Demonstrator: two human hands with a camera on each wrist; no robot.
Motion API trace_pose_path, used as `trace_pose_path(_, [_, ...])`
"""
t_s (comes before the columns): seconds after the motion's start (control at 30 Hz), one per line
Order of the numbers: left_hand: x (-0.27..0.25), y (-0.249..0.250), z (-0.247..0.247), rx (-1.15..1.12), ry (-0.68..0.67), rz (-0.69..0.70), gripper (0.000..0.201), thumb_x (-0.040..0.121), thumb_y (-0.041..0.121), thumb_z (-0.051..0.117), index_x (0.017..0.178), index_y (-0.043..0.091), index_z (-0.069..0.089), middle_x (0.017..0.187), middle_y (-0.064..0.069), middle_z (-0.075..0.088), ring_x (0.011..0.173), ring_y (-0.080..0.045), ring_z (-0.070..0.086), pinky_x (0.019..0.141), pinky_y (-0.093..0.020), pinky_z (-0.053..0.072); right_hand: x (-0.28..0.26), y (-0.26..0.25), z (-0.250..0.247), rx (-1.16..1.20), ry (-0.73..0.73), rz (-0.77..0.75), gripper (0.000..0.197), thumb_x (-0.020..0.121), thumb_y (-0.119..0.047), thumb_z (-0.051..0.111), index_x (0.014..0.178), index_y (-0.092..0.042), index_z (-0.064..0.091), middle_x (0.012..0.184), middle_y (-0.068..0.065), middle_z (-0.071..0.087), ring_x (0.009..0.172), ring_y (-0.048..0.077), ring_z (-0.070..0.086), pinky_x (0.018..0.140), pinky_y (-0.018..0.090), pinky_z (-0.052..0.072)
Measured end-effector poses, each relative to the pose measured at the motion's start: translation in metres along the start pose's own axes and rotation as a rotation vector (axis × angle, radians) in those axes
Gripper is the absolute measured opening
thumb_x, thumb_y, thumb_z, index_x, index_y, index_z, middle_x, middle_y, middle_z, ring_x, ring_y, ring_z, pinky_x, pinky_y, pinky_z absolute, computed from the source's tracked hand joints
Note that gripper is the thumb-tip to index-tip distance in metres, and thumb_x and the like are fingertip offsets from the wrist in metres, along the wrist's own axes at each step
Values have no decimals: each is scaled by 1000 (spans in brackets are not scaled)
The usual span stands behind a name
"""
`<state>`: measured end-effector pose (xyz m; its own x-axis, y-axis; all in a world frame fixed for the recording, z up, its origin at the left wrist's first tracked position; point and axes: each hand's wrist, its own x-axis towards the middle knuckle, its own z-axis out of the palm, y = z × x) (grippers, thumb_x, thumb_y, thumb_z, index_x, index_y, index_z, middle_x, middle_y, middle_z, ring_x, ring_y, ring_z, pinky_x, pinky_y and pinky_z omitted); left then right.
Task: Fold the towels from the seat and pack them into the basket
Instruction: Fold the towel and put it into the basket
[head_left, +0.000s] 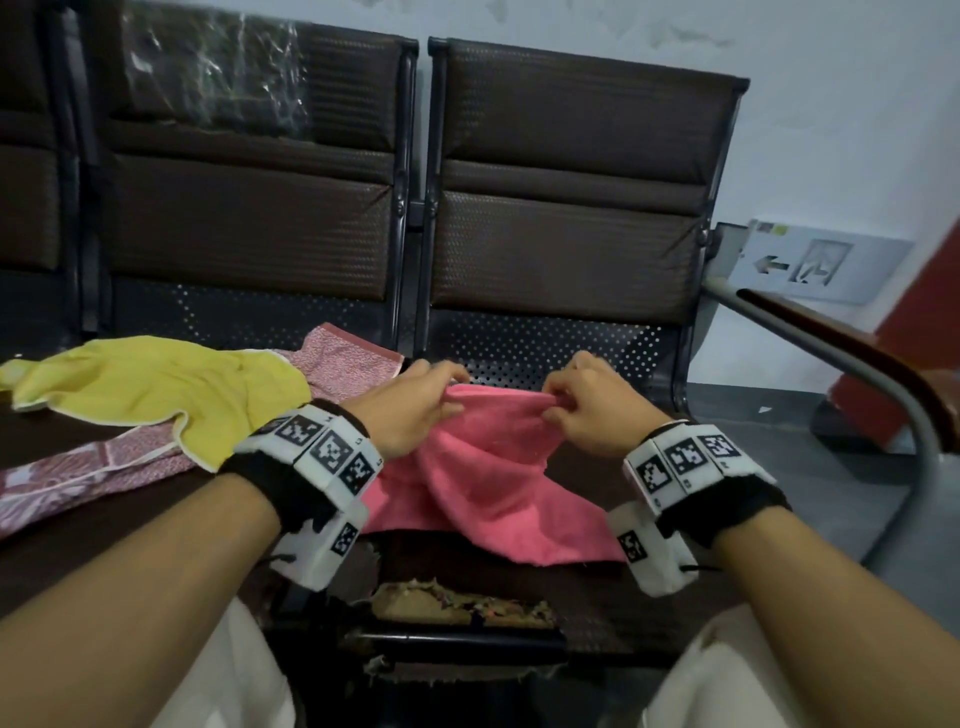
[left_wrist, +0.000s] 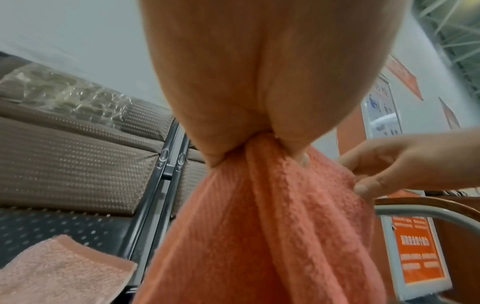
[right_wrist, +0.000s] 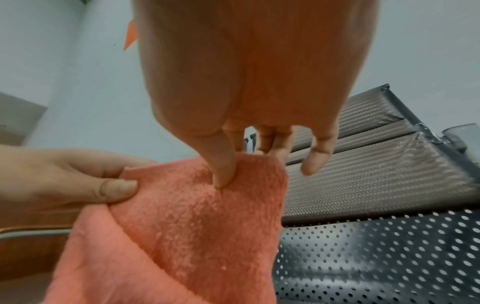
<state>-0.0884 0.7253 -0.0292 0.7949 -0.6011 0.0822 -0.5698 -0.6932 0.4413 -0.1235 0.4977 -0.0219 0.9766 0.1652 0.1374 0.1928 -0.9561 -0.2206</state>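
A pink towel (head_left: 488, 478) hangs bunched over the dark seat (head_left: 597, 587) in front of me, lifted at its top edge. My left hand (head_left: 457, 387) pinches that edge on the left, and my right hand (head_left: 553, 405) pinches it close beside. The left wrist view shows the left hand (left_wrist: 259, 142) gathering the pink towel (left_wrist: 259, 236) between thumb and fingers. In the right wrist view the right hand (right_wrist: 233, 170) holds the pink towel (right_wrist: 194, 226) between thumb and forefinger. A yellow towel (head_left: 156, 389) and a red patterned towel (head_left: 343, 358) lie spread on the left seat. No basket is in view.
Two padded brown backrests (head_left: 566, 182) stand behind the seats against a white wall. A curved metal and wood armrest (head_left: 857, 364) rises at the right. The seat's front edge is torn (head_left: 457, 608). My knees show at the bottom.
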Motion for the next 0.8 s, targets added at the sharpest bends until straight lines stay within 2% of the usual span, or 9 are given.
trace_pose_path(0.07, [-4,7,-5,-35,88,24,27,98,11,43,125,7,47,103,-6,41,93,-10,50,86,-7,34,-3,-4,-9,11,-14,29,7,88,-24,59,94,-26,59,103,-4,37,108,21,36,95,42,35])
trace_pose_path(0.1, [-6,12,-9,-49,140,28,21,97,8,44,116,3,51,94,-3,38,84,-6,48,83,-5,34,-4,-7,-15,54,-3,35,6,88,-22,58,91,-26,56,103,-4,40,109,22,40,95,40,36])
trace_pose_path(0.17, [-9,17,-18,-49,266,19,12,96,6,47,100,-3,55,84,0,33,73,-3,41,83,-3,35,-6,-12,-28,174,65,43,13,88,-16,56,81,-26,52,93,-3,53,100,22,53,81,29,38])
trace_pose_path(0.27, [-14,25,-35,-40,438,15,12,94,7,52,87,-2,55,78,5,35,65,-1,39,69,4,32,-8,-20,-49,324,225,92,19,85,-17,55,69,-25,51,72,-7,59,76,16,56,61,25,37])
trace_pose_path(0.33, [-19,32,-51,-21,495,10,16,95,15,53,81,6,51,80,1,43,69,-8,43,67,-9,33,-7,-29,-62,472,321,101,19,84,-19,57,67,-26,52,70,-10,58,73,13,55,64,27,40])
trace_pose_path(0.43, [-20,43,-79,15,474,10,26,96,29,47,79,10,44,84,-7,49,80,-20,48,72,-31,36,1,-45,-82,663,470,129,17,86,-22,61,70,-24,53,76,-7,59,80,14,56,76,34,44])
trace_pose_path(0.57, [-10,46,-116,88,345,-5,33,96,37,44,82,7,49,85,-5,54,80,-22,53,69,-31,39,24,-53,-111,764,648,142,14,82,-21,68,73,-23,58,79,-6,64,79,11,59,79,32,48])
trace_pose_path(0.67, [6,38,-136,119,272,-87,29,94,36,50,78,13,51,88,-12,61,82,-30,60,73,-35,48,45,-50,-123,625,622,150,2,83,-19,68,81,-20,66,84,-1,67,90,18,63,84,30,48])
trace_pose_path(0.8, [28,40,-147,116,439,-64,15,91,25,59,83,13,62,90,-10,69,92,-33,63,76,-34,46,62,-42,-128,542,643,177,12,88,-15,62,92,-8,71,91,8,71,92,23,63,84,28,45])
